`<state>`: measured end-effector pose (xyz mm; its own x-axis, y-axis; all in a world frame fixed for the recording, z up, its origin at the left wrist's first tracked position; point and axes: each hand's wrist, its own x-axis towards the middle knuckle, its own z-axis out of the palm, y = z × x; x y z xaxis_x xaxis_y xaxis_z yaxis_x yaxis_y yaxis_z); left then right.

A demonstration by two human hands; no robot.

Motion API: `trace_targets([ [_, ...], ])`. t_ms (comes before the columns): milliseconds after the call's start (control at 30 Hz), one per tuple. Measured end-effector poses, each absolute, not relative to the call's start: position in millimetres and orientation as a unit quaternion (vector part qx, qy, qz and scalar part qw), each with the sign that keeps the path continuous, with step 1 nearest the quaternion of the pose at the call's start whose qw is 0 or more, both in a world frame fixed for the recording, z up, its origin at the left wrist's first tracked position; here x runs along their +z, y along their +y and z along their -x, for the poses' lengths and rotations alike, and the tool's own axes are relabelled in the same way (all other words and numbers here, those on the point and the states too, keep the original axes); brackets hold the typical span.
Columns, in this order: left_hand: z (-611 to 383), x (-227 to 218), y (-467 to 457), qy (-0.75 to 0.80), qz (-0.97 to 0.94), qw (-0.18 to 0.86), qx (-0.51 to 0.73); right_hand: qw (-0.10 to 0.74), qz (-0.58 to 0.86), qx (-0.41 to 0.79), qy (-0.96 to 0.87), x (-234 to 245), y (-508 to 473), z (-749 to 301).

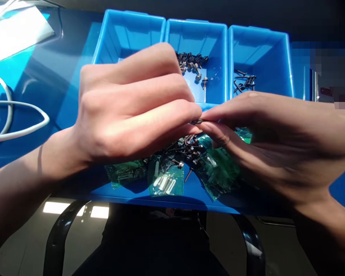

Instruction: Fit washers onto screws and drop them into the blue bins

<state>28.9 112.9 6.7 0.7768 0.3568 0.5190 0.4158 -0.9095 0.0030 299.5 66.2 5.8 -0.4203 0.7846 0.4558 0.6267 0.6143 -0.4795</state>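
My left hand (132,109) and my right hand (284,138) meet at the centre, each closed in a pinch. Between their fingertips shows a small dark threaded screw (197,122), mostly covered by the fingers. Below them lies a loose pile of dark screws (191,149) on the blue tabletop. Around the pile are small clear plastic bags: one with white plugs and screws (165,180), one at the left (126,171), and one at the right (221,168) partly behind my right hand.
Behind my hands stand three blue bins: a left bin (135,16), a middle bin (197,27) holding hex-head screws, and a right bin (260,33) with several dark screws. A white cable (23,134) and white sheet (20,32) lie left. Black armrests flank the table's front edge.
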Motion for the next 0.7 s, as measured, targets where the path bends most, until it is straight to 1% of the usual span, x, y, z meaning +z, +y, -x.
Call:
trace_targets([
  [67,-27,0,119,-0.165,0.928,0.097,-0.319,0.316,0.451,0.149,-0.821,6,67,-302],
  [167,-24,-8,124,-0.167,0.92,0.127,-0.332,0.315,0.458,0.171,-0.813,5,68,-304],
  [333,-20,-9,123,-0.181,0.923,0.097,-0.326,0.366,0.446,0.159,-0.801,12,65,-299],
  [467,-17,-8,123,-0.139,0.92,0.077,-0.359,0.393,0.464,0.223,-0.762,19,62,-291],
  [533,-17,-8,122,-0.153,0.916,0.076,-0.363,0.408,0.458,0.257,-0.747,21,62,-289],
  [633,-17,-9,123,-0.164,0.913,0.082,-0.364,0.404,0.466,0.304,-0.726,24,63,-289],
  [700,-17,-9,124,-0.15,0.915,0.087,-0.364,0.395,0.477,0.312,-0.721,25,63,-288],
])
